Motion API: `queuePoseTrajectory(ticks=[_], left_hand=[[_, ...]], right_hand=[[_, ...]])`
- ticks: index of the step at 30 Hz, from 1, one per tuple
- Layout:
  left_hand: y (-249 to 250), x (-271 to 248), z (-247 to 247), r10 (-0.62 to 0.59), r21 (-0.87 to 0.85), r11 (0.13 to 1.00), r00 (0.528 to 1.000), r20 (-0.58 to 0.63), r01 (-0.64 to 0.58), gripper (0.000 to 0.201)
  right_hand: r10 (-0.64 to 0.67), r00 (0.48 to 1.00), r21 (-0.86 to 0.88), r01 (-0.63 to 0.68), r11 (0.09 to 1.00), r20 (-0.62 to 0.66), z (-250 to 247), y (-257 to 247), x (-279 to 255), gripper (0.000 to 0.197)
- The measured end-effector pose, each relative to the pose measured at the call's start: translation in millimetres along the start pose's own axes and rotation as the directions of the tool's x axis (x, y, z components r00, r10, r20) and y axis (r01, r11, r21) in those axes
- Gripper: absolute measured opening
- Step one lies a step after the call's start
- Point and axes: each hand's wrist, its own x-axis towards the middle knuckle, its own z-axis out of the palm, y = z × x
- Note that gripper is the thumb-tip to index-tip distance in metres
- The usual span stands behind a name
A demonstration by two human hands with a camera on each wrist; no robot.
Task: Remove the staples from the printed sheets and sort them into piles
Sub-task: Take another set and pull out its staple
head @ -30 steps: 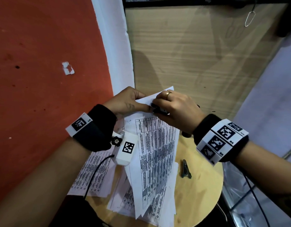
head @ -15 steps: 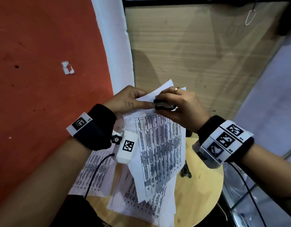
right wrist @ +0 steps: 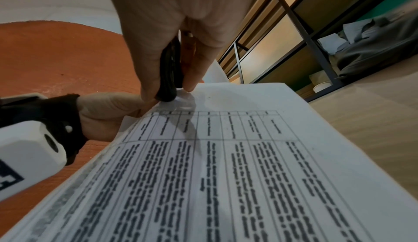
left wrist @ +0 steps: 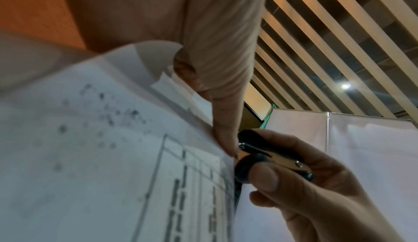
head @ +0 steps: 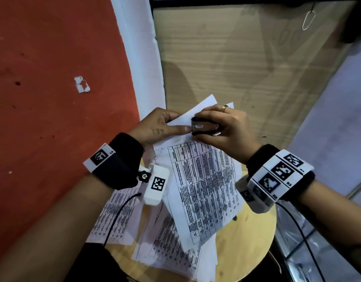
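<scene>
Printed sheets point(head: 204, 188) are held up above the round wooden counter point(head: 248, 239), their top corner pinched between the thumb and fingers of the left hand point(head: 155, 127). The right hand point(head: 226, 127) grips a black staple remover point(head: 204, 127), its tip set against that corner. More sheets point(head: 171, 251) lie on the counter.

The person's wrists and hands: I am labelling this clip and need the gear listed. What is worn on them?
Each forearm is bare. The left wrist has a black band with a white square-code tag, plus a white camera box bearing another code and a black cable. The right wrist has a black band ringed by white code tiles, with a black cable. The right hand wears a gold ring.
</scene>
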Motion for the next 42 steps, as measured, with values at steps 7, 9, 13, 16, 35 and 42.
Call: queuePoseTrajectory(ticks=[7,9,13,16,35,42], left_hand=[[-1.6,0.1,-0.4,-0.034,0.004,0.999,0.999,0.017,0.034,0.011],[-2.1,0.2,-1.8,-0.053,0.016,0.998,0.998,0.022,0.052,0.017],[-1.9,0.2,-2.6,-0.067,-0.018,0.998,0.998,0.019,0.067,0.008],[-0.4,1.2,-1.2,-0.07,-0.026,0.997,0.998,0.0,0.069,0.012],[5.8,0.3,1.6,-0.092,-0.03,0.995,0.995,-0.021,0.092,0.013],[6.6,-1.0,6.3,-0.075,-0.008,0.997,0.994,-0.073,0.075,0.023]], right_hand=[[-0.04,0.999,-0.052,0.041,0.998,0.019,-0.3,0.3,-2.1,0.043],[-0.046,0.999,-0.053,0.047,0.998,0.025,-1.7,-0.7,-0.7,0.045],[-0.025,1.0,0.002,0.025,1.0,0.009,-6.0,-0.5,0.2,0.051],[0.043,0.999,0.019,-0.043,0.999,0.014,-5.3,-2.0,-3.8,0.061],[0.671,0.689,0.736,-0.599,0.315,0.274,-4.1,-19.4,2.4,0.022],[0.459,0.881,0.197,-0.432,0.88,-0.119,20.7,-29.8,-0.1,0.033]])
